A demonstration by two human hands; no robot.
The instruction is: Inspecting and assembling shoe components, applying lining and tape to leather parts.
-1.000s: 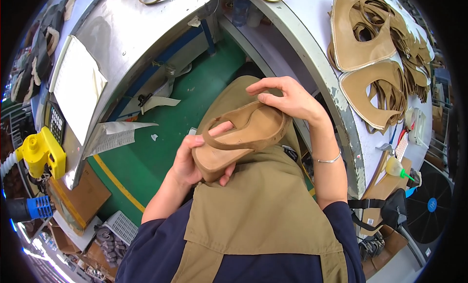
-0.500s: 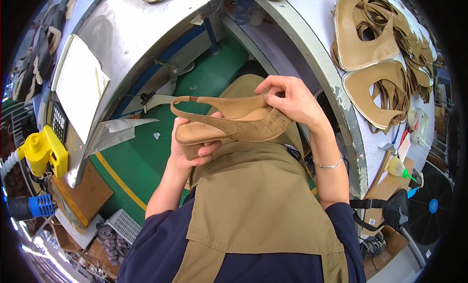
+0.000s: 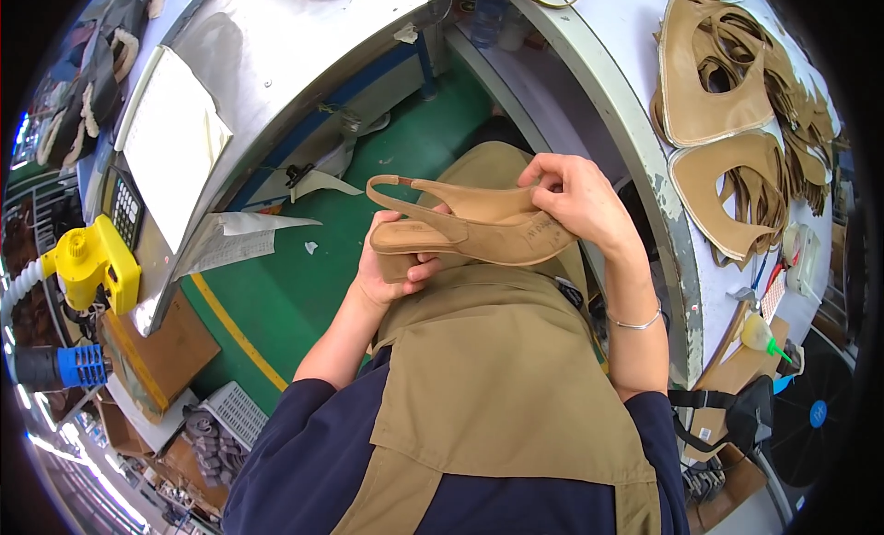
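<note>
A tan slingback shoe (image 3: 502, 243) is held over my lap, its toe to the right and its block heel to the left. My left hand (image 3: 373, 282) is closed around the heel from below, with fingertips showing beside it. With bent fingers my right hand (image 3: 589, 203) pinches the upper's edge near the toe; the fingertips dip partly inside the opening. Dark handwritten marks show on the shoe's side near the toe. The thin back strap arches freely above the footbed. An apron (image 3: 516, 378) covers my lap below.
To the right, a white table (image 3: 635, 102) carries cut tan shoe uppers (image 3: 727, 180), tools and a green-tipped bottle (image 3: 762, 336). At left, a metal table (image 3: 276, 38) bears white paper (image 3: 175, 134), a calculator (image 3: 122, 206) and a yellow device (image 3: 90, 263). Cardboard and a grey crate (image 3: 239, 413) lie lower left.
The shoe and both hands sit slightly further right in the picture, as the whole view has shifted. The shoe is tilted a little differently, showing less of its footbed. Both holds stay the same.
</note>
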